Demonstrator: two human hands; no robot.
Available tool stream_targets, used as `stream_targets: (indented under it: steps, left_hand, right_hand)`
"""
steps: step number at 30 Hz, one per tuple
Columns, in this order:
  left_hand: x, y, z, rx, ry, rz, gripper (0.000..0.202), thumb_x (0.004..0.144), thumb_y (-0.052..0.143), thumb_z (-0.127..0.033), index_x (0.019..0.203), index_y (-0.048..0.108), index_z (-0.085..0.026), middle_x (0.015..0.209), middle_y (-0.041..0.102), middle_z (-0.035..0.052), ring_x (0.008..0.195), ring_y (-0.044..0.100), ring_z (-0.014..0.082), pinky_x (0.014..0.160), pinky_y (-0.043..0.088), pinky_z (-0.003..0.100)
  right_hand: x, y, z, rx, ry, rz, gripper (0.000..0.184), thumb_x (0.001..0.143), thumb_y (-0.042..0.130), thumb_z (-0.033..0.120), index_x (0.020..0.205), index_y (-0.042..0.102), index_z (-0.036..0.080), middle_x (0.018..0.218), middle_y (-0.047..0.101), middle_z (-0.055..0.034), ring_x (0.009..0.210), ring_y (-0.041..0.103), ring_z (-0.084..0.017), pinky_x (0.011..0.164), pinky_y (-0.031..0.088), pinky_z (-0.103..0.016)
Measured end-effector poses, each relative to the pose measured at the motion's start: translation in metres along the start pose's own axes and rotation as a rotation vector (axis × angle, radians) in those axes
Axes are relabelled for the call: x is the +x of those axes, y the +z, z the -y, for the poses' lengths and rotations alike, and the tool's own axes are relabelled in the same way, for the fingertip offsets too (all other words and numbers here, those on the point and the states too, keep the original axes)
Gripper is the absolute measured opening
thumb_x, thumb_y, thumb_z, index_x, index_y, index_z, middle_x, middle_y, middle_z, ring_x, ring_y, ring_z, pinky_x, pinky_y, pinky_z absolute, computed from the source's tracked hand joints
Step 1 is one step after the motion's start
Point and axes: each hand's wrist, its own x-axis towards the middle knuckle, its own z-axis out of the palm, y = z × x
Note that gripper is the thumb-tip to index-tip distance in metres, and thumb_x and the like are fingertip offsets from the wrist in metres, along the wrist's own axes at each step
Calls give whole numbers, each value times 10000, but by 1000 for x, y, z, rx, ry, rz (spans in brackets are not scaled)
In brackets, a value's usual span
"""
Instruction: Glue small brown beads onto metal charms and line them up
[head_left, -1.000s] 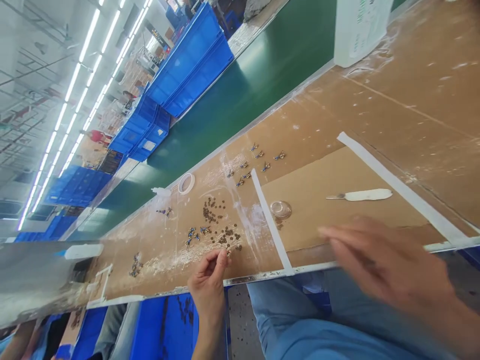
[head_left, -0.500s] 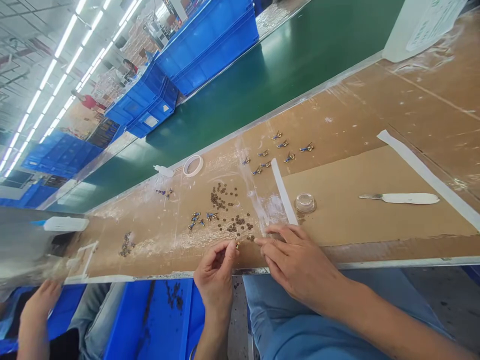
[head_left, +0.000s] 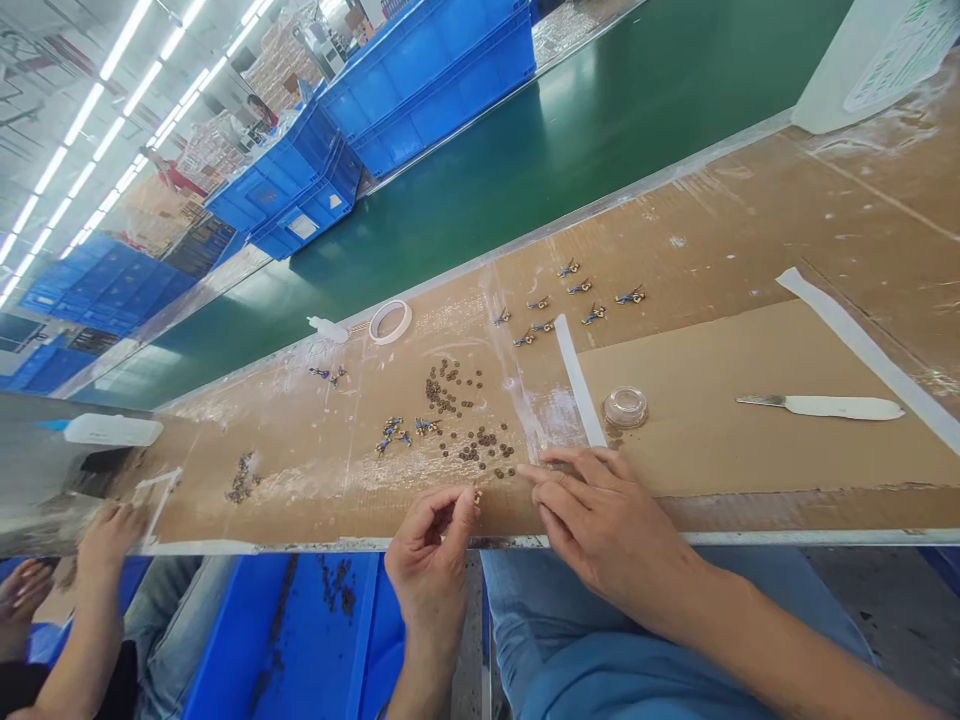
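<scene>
My left hand (head_left: 431, 545) is closed in a pinch at the table's front edge. A small gold-coloured piece (head_left: 478, 496) pokes out from its fingertips; the rest of it is hidden. My right hand (head_left: 600, 520) lies low over the cardboard with its fingers stretched out. Its index fingertip is beside a small brown disc (head_left: 511, 471); whether they touch I cannot tell. More loose brown discs (head_left: 480, 447) are scattered just beyond both hands. Small blue-and-gold figurines (head_left: 391, 432) lie left of the discs, and others (head_left: 593, 314) lie farther back.
A white-handled knife (head_left: 844, 406) and a small clear round dish (head_left: 625, 407) are on the right. A tape roll (head_left: 391, 322) and a small white bottle (head_left: 328, 329) lie near the green conveyor belt (head_left: 465, 170). At far left, a co-worker's hand (head_left: 111, 535) rests near the edge.
The view has shifted slightly. My hands keep nearly the same pose, the left one still pinching the gold-coloured piece. A second hand of the co-worker has come into view at far left.
</scene>
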Motion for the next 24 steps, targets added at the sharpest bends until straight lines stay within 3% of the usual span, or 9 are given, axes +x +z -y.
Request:
stream_targets:
  steps: [8, 24]
  left_hand:
    - [8, 17, 3, 25, 36, 81, 70, 802, 746, -268, 774, 759, -206, 755, 713, 16, 698, 660, 147, 667, 539, 246]
    - [3, 14, 5, 39, 0, 49, 86, 796, 762, -296, 799, 764, -210, 787, 721, 13, 716, 664, 150, 686, 544, 253]
  right_hand:
    - [-8, -4, -3, 10, 0, -16, 163, 937, 485, 115, 986, 629, 173, 1179, 704, -61, 1154, 577, -250, 957, 390, -434]
    - [-6, 9, 3, 8, -51, 42, 155, 880, 572, 140, 1017, 640, 169, 1243, 679, -58, 1205, 554, -248, 1009, 378, -432]
